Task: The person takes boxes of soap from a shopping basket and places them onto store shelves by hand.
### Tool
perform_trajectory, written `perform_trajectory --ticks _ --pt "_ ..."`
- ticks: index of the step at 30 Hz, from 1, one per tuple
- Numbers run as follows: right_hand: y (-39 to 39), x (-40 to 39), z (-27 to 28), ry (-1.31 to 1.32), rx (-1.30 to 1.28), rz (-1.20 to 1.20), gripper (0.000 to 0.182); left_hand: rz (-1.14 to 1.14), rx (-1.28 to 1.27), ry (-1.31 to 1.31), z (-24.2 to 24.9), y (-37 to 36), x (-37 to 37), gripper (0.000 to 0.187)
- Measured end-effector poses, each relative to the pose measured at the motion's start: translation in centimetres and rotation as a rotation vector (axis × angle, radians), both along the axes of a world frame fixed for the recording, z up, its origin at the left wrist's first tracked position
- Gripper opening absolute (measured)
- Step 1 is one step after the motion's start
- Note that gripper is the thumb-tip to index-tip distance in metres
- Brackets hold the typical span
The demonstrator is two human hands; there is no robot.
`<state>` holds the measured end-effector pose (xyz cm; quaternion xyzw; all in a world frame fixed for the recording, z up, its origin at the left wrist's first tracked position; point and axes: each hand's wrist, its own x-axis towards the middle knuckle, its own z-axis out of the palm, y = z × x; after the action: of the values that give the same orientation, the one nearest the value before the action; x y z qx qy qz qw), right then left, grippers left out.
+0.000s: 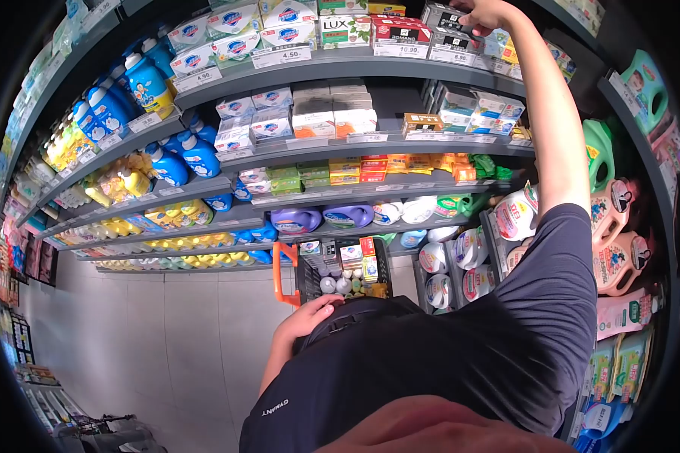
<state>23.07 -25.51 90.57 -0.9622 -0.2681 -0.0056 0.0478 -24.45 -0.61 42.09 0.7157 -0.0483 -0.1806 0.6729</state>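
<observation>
one wide, round-edged view, worn on the head, looks steeply down past the wearer's torso [431, 362] and forward to the close, curving shelves [317, 143] and floor [143, 325].

Bright light from above whitens the raised forearm [551, 113] and the floor [151, 332]; lower shelves [242, 200] sit in shadow, the dark shirt [431, 355] loses detail, and straight shelf edges bow toward black, blurry corners.
</observation>
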Motion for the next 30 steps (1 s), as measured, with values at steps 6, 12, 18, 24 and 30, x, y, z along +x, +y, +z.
perform_trajectory --ticks 6,12,18,24,30 --pt "0.4 2.7 -1.4 0.288 0.059 -0.005 0.043 -0.009 0.003 0.014 0.2 0.0 0.0 0.048" --pt "2.0 1.1 -1.4 0.182 -0.029 -0.04 0.055 -0.005 0.004 0.003 -0.2 0.0 -0.1 0.047" --pt "3.4 -10.2 -2.0 -0.43 0.224 0.217 0.038 0.038 0.036 -0.028 -1.0 0.1 -0.4 0.046" --pt "2.9 -16.3 -11.7 0.555 0.305 0.313 0.039 0.147 0.017 0.073 -2.2 0.1 -1.1 0.051" --pt "8.9 -17.0 -39.2 1.266 -0.125 0.457 0.049 0.275 -0.021 0.243 -4.9 0.1 -2.2 0.044"
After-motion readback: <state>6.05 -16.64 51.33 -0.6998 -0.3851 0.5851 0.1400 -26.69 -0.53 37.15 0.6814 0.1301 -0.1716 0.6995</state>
